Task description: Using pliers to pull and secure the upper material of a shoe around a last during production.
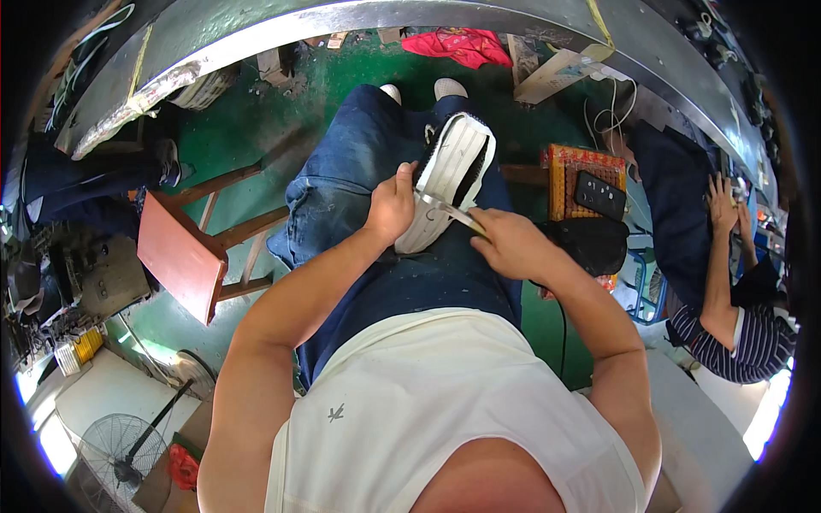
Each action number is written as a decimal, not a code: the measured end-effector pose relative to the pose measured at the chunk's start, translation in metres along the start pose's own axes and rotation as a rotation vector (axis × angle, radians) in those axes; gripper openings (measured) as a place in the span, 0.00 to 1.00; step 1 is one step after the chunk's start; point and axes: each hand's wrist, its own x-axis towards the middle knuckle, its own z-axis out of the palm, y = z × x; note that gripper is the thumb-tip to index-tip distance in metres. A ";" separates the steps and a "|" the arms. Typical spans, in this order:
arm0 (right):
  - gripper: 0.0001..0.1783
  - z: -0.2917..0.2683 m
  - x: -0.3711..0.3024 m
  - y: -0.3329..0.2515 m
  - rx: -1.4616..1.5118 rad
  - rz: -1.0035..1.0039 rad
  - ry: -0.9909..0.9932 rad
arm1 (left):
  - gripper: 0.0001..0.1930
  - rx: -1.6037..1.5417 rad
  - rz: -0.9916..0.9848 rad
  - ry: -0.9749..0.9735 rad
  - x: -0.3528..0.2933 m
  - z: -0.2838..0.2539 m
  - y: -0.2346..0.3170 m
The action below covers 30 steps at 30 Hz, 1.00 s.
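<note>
A long white shoe piece (460, 150) with dark edging rests across my lap, its far end pointing away from me. My left hand (393, 203) grips its left side near the middle, with the thumb up. My right hand (513, 245) is closed around the handle of a silver metal hand tool (451, 210). The tool's metal end lies across the white piece, close to my left hand; its exact kind is hard to make out.
A metal-edged workbench (342, 19) curves across the far side. At left stands a wooden stool (184, 254); at right, a phone (600, 195) and black bag (588, 246) sit on a beaded seat (566, 162). A co-worker's arm (720, 265) is farther right. A fan (124, 453) stands lower left.
</note>
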 end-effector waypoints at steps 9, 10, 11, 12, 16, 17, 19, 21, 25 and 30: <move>0.17 -0.006 0.006 0.029 -0.098 0.177 0.203 | 0.26 0.568 0.665 -0.057 -0.004 -0.004 0.014; 0.17 -0.006 0.005 0.038 -0.097 0.181 0.204 | 0.29 0.657 0.621 -0.145 -0.004 -0.005 0.020; 0.16 -0.007 0.005 0.051 -0.006 0.151 0.167 | 0.29 0.657 0.622 -0.150 -0.003 -0.007 0.026; 0.15 -0.009 0.005 0.060 0.087 0.120 0.130 | 0.30 0.716 0.542 -0.220 -0.003 -0.009 0.037; 0.15 -0.030 0.011 0.045 0.215 0.079 0.279 | 0.31 0.800 0.444 -0.295 -0.003 -0.012 0.043; 0.15 -0.022 0.018 0.042 0.217 0.085 0.281 | 0.31 0.801 0.445 -0.302 -0.003 -0.012 0.044; 0.18 -0.011 0.033 0.043 0.234 0.110 0.319 | 0.31 0.923 0.449 -0.306 -0.003 -0.009 0.053; 0.20 0.005 0.039 0.056 0.107 0.122 0.283 | 0.32 1.030 0.372 -0.378 -0.010 -0.008 0.077; 0.21 0.000 0.041 0.051 0.056 0.130 0.220 | 0.35 0.568 0.652 -0.066 -0.013 -0.015 -0.007; 0.22 -0.005 0.024 0.026 0.267 0.032 0.207 | 0.31 0.296 0.130 -0.060 -0.031 -0.012 0.006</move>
